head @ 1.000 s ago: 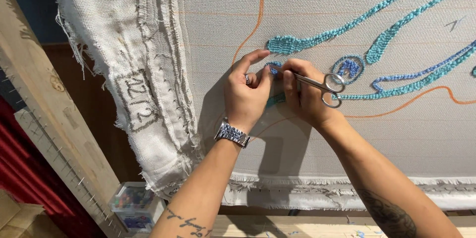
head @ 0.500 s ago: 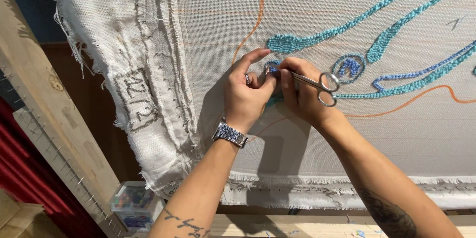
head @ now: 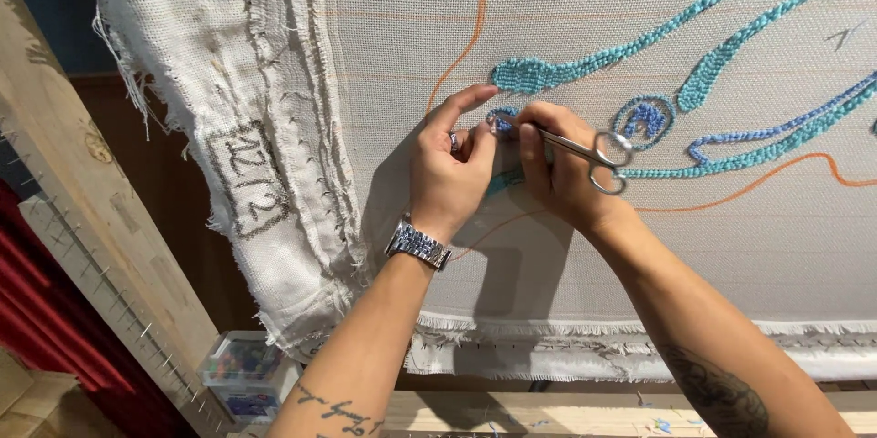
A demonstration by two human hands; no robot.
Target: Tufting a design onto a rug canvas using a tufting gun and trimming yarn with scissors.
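Right hand (head: 557,168) closed on small scissors (head: 585,150), tips shifted left to blue loops (head: 504,120) since 1 s ago. Left hand (head: 449,168) pinching same spot on backing cloth (head: 639,255); trimming ongoing.

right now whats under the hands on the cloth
Under the left hand and right hand, the stretched cloth shows a teal tufted patch between them. The right holds small scissors. How far the patch extends is covered.
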